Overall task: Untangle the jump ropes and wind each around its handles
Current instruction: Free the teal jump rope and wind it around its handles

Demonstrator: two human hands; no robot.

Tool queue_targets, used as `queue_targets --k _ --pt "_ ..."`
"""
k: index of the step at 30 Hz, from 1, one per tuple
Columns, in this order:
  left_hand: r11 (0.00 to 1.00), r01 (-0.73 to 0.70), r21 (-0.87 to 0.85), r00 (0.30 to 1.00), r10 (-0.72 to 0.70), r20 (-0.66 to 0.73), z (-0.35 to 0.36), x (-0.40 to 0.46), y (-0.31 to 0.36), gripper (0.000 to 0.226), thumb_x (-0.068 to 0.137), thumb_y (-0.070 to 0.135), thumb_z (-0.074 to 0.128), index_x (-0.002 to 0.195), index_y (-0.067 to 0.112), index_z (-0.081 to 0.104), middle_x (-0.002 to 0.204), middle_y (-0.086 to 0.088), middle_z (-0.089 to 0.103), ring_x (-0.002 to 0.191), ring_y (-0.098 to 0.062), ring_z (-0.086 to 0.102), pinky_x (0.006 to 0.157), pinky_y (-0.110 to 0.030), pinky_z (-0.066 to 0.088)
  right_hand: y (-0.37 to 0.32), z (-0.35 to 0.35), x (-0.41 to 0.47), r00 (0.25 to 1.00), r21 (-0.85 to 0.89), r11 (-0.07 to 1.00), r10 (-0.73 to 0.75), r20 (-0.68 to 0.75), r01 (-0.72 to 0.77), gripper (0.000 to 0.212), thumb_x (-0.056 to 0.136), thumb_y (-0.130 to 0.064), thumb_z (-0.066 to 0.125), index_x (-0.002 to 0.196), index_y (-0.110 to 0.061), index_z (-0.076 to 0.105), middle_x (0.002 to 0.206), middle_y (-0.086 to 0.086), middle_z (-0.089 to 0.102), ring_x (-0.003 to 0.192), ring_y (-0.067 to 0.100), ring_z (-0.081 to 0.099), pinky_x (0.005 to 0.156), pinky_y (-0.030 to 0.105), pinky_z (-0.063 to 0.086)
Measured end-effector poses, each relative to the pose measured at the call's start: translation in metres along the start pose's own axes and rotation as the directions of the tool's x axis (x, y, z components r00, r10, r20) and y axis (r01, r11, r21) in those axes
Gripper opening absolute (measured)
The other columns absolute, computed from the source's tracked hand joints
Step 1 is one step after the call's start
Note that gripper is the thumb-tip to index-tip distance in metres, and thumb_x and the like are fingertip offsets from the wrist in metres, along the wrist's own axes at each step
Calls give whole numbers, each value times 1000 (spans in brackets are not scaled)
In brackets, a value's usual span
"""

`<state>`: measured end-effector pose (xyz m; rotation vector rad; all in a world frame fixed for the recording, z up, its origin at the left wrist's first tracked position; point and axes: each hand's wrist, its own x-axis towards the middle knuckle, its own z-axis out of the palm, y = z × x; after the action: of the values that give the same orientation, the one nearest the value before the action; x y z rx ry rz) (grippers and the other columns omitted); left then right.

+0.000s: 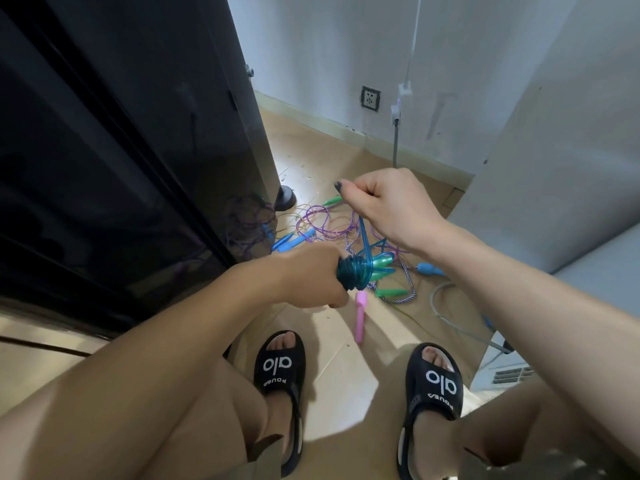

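Note:
My left hand point(313, 277) grips a pair of handles wrapped in coils of blue translucent rope point(353, 273). My right hand point(384, 202) is higher, above the coils, and pinches the free strand of that blue rope point(363, 233), which runs down to the coils. On the floor beyond lies a tangle of purple and thin orange rope point(323, 220) with blue handles point(294, 240), green handles point(391, 292) and a blue-white braided rope point(410, 289). A pink handle point(360, 317) lies in front of my feet. Another blue handle point(429, 270) lies to the right.
A tall black glossy cabinet point(121, 150) stands close on the left, its round foot point(285, 199) by the tangle. White walls with a socket point(370, 98) rise behind. A grey cable point(450, 317) runs to a white appliance point(502, 368) on the right. My sandalled feet point(280, 375) stand on the tan floor.

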<state>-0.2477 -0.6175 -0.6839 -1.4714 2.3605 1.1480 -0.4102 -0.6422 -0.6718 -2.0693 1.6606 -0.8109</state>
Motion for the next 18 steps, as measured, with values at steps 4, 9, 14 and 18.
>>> queue_targets --k 4,9,14,18 --pt "1000 -15 15 998 14 54 3 -5 5 20 74 5 65 69 12 47 57 0 40 50 -18 34 50 -25 29 -4 3 -5 999 13 1000 -28 23 28 57 98 -44 50 54 -18 26 47 0 24 57 22 24 55 35 29" --pt "1000 30 -10 996 -29 84 3 -4 7 24 73 4 66 67 14 44 60 -1 41 57 -22 36 54 -28 30 -14 -1 -5 997 -6 997 -74 -20 74 55 98 -43 50 55 -18 26 47 2 24 57 23 25 55 35 30" --pt "994 -9 -110 998 16 68 0 -6 10 34 74 1 66 60 16 38 51 5 34 48 -17 29 44 -24 23 11 12 -2 989 -15 996 88 121 -87 56 97 -47 50 57 -15 27 49 0 26 57 22 25 55 34 29" --pt "886 -30 -463 995 -15 -95 -12 -8 7 39 74 -11 61 57 16 39 43 6 33 39 -14 26 44 -21 21 31 26 -9 941 74 968 211 264 -238 45 98 -27 50 54 -17 47 51 -7 43 54 17 34 54 30 35"
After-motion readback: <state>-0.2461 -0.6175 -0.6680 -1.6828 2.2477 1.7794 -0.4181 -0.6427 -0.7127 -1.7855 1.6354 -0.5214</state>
